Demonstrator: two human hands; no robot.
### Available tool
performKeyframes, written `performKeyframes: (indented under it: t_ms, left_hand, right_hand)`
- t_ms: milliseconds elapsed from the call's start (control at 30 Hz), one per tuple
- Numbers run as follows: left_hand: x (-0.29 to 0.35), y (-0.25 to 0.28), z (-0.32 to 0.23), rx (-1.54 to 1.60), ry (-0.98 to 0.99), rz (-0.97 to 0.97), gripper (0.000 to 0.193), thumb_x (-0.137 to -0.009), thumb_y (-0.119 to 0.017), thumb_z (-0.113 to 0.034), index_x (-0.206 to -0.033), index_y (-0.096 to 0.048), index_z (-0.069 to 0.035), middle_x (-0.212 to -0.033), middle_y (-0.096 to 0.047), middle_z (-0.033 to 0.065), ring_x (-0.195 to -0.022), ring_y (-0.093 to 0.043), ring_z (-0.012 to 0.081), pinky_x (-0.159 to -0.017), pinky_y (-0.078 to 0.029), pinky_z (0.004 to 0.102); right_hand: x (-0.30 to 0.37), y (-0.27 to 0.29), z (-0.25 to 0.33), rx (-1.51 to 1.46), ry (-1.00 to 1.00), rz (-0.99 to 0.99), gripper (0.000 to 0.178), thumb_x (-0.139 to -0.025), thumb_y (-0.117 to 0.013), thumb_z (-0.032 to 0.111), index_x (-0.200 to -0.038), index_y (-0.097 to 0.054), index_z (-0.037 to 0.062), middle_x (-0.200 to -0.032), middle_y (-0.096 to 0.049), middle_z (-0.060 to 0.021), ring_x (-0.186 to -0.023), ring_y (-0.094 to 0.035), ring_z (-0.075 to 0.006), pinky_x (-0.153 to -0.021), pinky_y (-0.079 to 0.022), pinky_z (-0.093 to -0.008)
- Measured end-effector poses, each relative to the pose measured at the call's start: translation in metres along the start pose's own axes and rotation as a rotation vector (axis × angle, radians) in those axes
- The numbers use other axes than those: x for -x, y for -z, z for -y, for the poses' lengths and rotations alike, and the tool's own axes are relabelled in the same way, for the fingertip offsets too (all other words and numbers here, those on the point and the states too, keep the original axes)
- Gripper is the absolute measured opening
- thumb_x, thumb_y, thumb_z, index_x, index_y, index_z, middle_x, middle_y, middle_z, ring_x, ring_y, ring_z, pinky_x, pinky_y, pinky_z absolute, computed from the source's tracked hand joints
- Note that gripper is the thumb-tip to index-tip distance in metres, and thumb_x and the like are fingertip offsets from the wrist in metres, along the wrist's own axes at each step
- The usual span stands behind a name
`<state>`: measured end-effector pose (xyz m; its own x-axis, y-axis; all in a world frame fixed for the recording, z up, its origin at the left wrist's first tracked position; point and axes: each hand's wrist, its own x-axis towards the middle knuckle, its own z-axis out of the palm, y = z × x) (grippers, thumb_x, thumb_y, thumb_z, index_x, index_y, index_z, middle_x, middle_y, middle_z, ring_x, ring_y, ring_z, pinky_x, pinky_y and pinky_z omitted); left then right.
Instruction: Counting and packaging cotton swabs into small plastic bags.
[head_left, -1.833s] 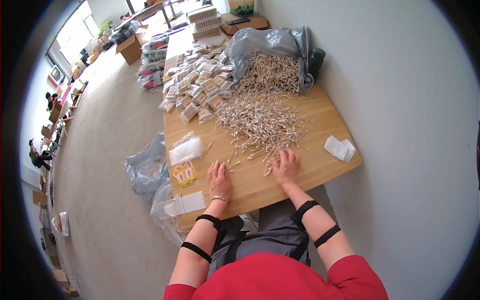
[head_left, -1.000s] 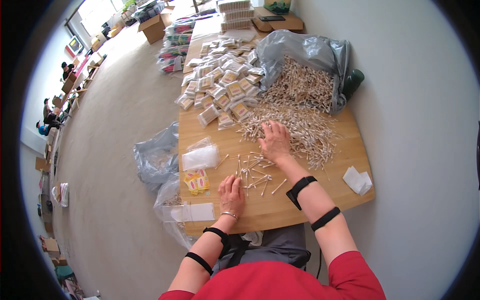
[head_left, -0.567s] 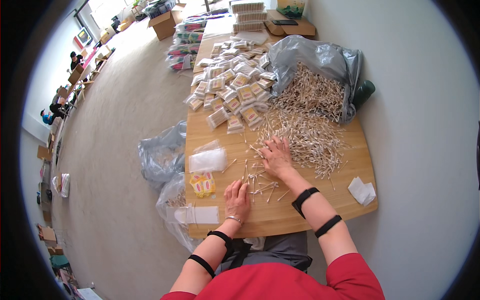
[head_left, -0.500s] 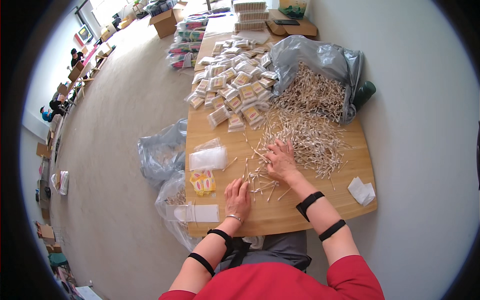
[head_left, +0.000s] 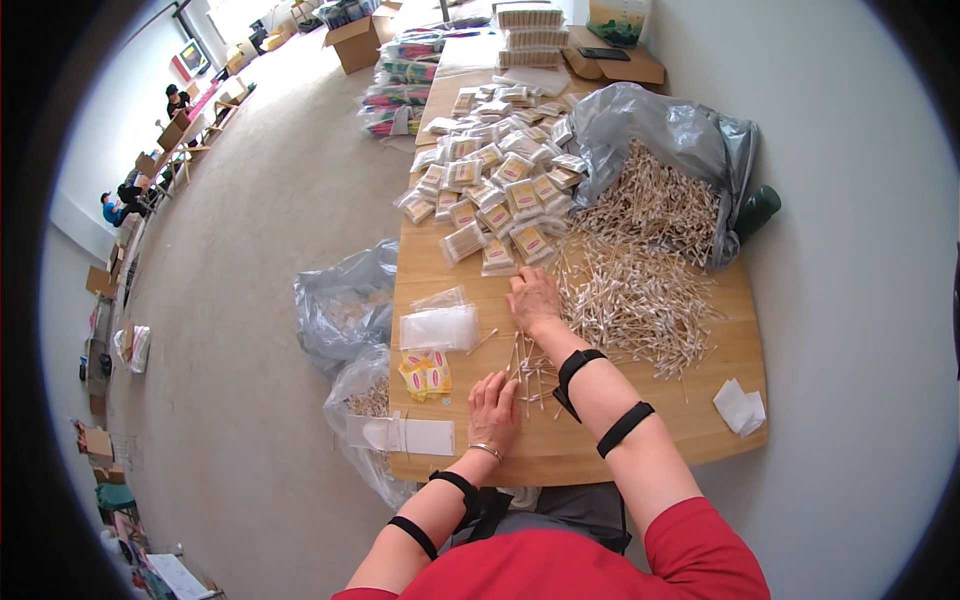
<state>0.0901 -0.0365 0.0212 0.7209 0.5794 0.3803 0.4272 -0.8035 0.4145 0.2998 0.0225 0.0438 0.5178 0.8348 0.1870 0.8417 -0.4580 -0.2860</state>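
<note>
1. Wooden table (head_left: 640, 440) is lying under the fingers.
2. Cotton-swab heap (head_left: 640, 300) is sitting just right of the right fingers.
3. Right hand (head_left: 535, 300) is showing curved, slightly parted fingers; cannot tell their hold.
4. Left hand (head_left: 493, 412) is showing loosely bent fingers; hold likewise unclear.
5. Loose swabs (head_left: 532, 374) are lying between both hands' fingers.
</note>
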Motion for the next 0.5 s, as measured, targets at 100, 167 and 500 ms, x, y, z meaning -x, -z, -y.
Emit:
performKeyframes:
  t_ms: [100, 167, 500]
  left_hand:
    - [-0.004, 0.001, -0.001, 0.014, -0.007, 0.003, 0.03, -0.08, -0.058, -0.009, -0.11, -0.057, -0.011, -0.119, -0.051, 0.0111, -0.117, -0.045, 0.0306, -0.102, -0.033, 0.0443]
    - [0.003, 0.011, 0.011, -0.018, 0.023, -0.001, 0.03, -0.08, -0.058, -0.009, -0.11, -0.057, -0.011, -0.119, -0.051, 0.0112, -0.117, -0.045, 0.0305, -0.102, -0.033, 0.0443]
    - [0.002, 0.0, 0.005, -0.006, 0.011, 0.022, 0.033, -0.081, -0.06, -0.014, -0.114, -0.057, -0.012, -0.122, -0.05, 0.01, -0.12, -0.043, 0.0272, -0.103, -0.031, 0.0435]
  right_hand:
    - [-0.001, -0.004, -0.017, 0.01, -0.003, 0.012, 0.023, -0.078, -0.061, 0.022, -0.098, -0.066, 0.0108, -0.103, -0.059, -0.0067, -0.101, -0.053, -0.0242, -0.09, -0.04, -0.0374]
    - [0.004, 0.016, 0.004, -0.036, 0.04, 0.121, 0.022, -0.078, -0.058, 0.018, -0.098, -0.065, 0.0097, -0.102, -0.06, -0.0071, -0.1, -0.054, -0.0248, -0.089, -0.041, -0.0372]
    - [-0.031, -0.011, -0.022, -0.077, -0.053, -0.092, 0.038, -0.079, -0.05, 0.01, -0.117, -0.054, 0.0056, -0.125, -0.053, -0.0118, -0.116, -0.047, -0.027, -0.098, -0.039, -0.0373]
